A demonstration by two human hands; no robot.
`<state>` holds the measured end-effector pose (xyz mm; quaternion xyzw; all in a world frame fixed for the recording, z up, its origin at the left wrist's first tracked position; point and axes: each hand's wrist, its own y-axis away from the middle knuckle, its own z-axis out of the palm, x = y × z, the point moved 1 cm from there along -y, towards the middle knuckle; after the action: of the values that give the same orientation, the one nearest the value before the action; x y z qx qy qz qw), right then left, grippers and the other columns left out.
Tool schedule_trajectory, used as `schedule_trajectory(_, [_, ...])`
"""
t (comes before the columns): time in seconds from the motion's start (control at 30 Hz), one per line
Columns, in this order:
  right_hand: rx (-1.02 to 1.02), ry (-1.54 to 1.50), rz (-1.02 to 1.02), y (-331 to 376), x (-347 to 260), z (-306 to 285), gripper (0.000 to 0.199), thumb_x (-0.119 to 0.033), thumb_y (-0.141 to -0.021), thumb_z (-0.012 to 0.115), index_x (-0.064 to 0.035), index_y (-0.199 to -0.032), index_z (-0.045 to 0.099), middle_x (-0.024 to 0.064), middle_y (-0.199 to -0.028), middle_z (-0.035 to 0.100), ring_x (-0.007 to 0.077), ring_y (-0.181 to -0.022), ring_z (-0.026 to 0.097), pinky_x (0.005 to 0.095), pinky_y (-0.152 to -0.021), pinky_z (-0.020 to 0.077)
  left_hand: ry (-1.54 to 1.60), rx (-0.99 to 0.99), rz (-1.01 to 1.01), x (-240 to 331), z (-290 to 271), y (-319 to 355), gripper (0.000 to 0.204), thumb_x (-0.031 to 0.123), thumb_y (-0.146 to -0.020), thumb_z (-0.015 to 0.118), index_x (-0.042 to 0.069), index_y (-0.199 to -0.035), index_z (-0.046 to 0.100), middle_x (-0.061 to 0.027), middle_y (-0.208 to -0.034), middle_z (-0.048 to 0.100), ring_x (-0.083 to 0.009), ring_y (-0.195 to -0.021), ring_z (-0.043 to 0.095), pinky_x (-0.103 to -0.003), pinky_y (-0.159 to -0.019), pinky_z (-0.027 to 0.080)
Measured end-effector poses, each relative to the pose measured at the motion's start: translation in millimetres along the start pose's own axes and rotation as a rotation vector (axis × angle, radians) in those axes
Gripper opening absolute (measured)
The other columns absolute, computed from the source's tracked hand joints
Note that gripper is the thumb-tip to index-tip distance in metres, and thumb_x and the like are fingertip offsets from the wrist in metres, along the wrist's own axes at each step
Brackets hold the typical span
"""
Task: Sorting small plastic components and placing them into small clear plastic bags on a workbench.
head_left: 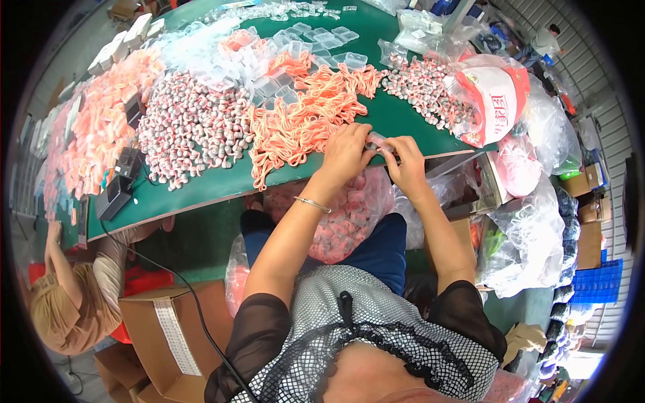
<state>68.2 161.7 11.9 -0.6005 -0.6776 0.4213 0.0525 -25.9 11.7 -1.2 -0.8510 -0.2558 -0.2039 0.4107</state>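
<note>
Both my hands meet at the near edge of the green table, closed around a small clear plastic case [378,141] with something pink in it. My left hand [344,156] grips it from the left, and my right hand [405,161] pinches it from the right. Fingers hide part of the case. Just beyond my left hand lies a heap of looped orange cords [295,127]. Beside it spreads a big pile of small pink-and-grey striped pieces [191,124]. Under my hands, between my knees, a clear bag [342,225] holds many filled pink cases.
Empty clear cases [322,37] lie behind the cords. A red-and-white bag [494,101] with more striped pieces stands on the right. A black device [117,195] trails a cable on the left. Another person [74,302] sits at left near a cardboard box [178,329].
</note>
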Motion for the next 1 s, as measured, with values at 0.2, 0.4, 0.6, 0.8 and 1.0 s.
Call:
schedule_trajectory(0.2, [0.083, 0.057, -0.117, -2.2, 1.9, 3.2, 0.019, -0.003, -0.078, 0.072, -0.0019, -0.096, 0.066, 0.0124, -0.091, 0.061, 0.0303, -0.082, 0.061, 0.0379, -0.072, 0.0505, -0.116, -0.042, -0.066, 0.3, -3.0, -7.8, 0.023, 0.018, -0.077, 0.071, 0.004, -0.095, 0.067, -0.0119, -0.090, 0.062, -0.0311, -0.093, 0.060, -0.044, -0.082, 0.046])
schedule_trajectory(0.4, [0.175, 0.010, -0.091, 3.4, 3.4, 9.2, 0.022, -0.001, -0.076, 0.073, -0.0026, -0.097, 0.067, 0.0130, -0.090, 0.060, 0.0292, -0.082, 0.061, 0.0372, -0.071, 0.0503, -0.096, -0.060, -0.221, 7.7, -3.8, -12.7, 0.016, 0.018, -0.078, 0.071, 0.004, -0.084, 0.071, -0.0146, -0.081, 0.065, -0.0337, -0.083, 0.065, -0.045, -0.073, 0.051])
schedule_trajectory(0.6, [0.199, -0.021, -0.095, 9.0, 1.0, 11.8, 0.021, 0.002, -0.077, 0.072, -0.0023, -0.097, 0.067, 0.0122, -0.091, 0.061, 0.0282, -0.083, 0.061, 0.0371, -0.072, 0.0507, -0.094, 0.133, -0.257, 16.8, 4.1, -2.4, 0.020, 0.025, -0.075, 0.076, 0.005, -0.075, 0.074, -0.0122, -0.069, 0.065, -0.0309, -0.068, 0.064, -0.043, -0.064, 0.050])
schedule_trajectory(0.8, [0.208, -0.020, -0.118, 12.8, 3.8, 13.9, 0.023, 0.002, -0.077, 0.072, -0.0011, -0.099, 0.066, 0.0130, -0.092, 0.060, 0.0299, -0.086, 0.061, 0.0378, -0.073, 0.0507, -0.076, 0.214, -0.162, 17.9, 7.1, 9.1, 0.014, 0.020, -0.073, 0.077, 0.006, -0.075, 0.074, -0.0096, -0.069, 0.064, -0.0285, -0.066, 0.063, -0.042, -0.061, 0.047])
schedule_trajectory(1.0, [0.150, -0.011, -0.086, 10.5, 0.8, 12.9, 0.031, 0.000, -0.075, 0.073, -0.0012, -0.104, 0.064, 0.0154, -0.105, 0.062, 0.0336, -0.099, 0.060, 0.0403, -0.086, 0.0495, -0.143, 0.084, 0.050, 12.0, -3.9, 21.5, 0.030, 0.011, -0.076, 0.072, 0.005, -0.105, 0.069, -0.0116, -0.100, 0.064, -0.0304, -0.088, 0.062, -0.039, -0.067, 0.049])
